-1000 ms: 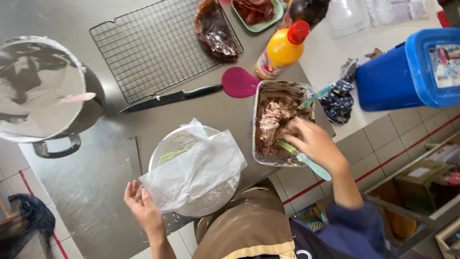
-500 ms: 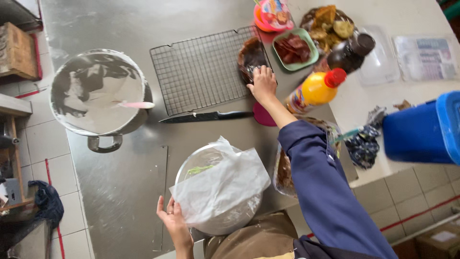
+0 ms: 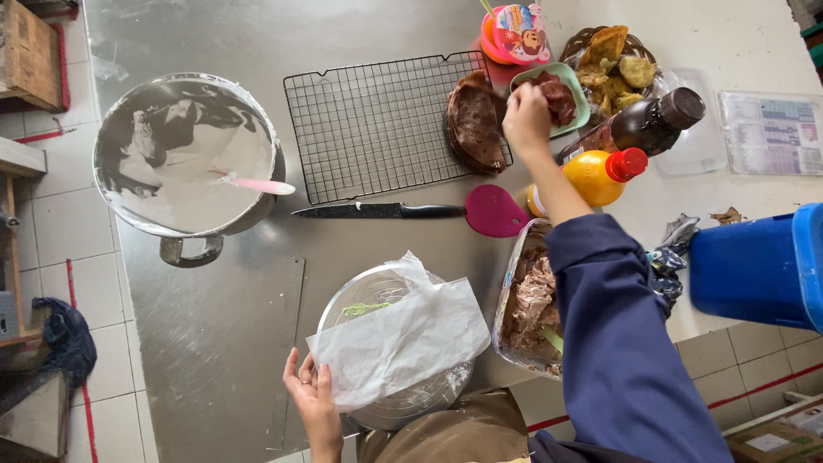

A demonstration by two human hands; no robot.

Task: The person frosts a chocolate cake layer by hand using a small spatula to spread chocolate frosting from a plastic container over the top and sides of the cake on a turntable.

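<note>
Right hand (image 3: 526,116): stretched across the bench to its far side, fingers curled shut on a piece of the dark reddish food in the green dish (image 3: 576,117); the blue sleeve (image 3: 621,343) runs back over the clear tub.
Left hand (image 3: 314,403): at the near edge of the bench, fingers spread and loose, holding nothing, resting against the rim of the glass bowl (image 3: 377,411) just beside the white paper sheet (image 3: 399,339).
Green dish: at the far side, between the stack of dark flat cakes (image 3: 474,124) and the basket of fried pieces (image 3: 613,64); well apart from the left hand.
Paper sheet: draped over the glass bowl, crumpled, a green strip showing under it.
Clear tub (image 3: 523,313): right of the bowl, filled with pale shredded filling, partly hidden by the sleeve.
Wire rack (image 3: 373,129): flat on the steel bench (image 3: 214,343), the dark cakes on its right end.
Knife (image 3: 377,210): lying in front of the rack, its handle tip just beside the pink lid (image 3: 493,210).
Big pot (image 3: 184,154): far left, smeared with white batter, a pink spatula inside.
Bottles: a yellow one with red cap (image 3: 591,176) and a dark brown one (image 3: 643,129), both right of the reaching forearm.
Blue bin (image 3: 759,270): at the right edge.
</note>
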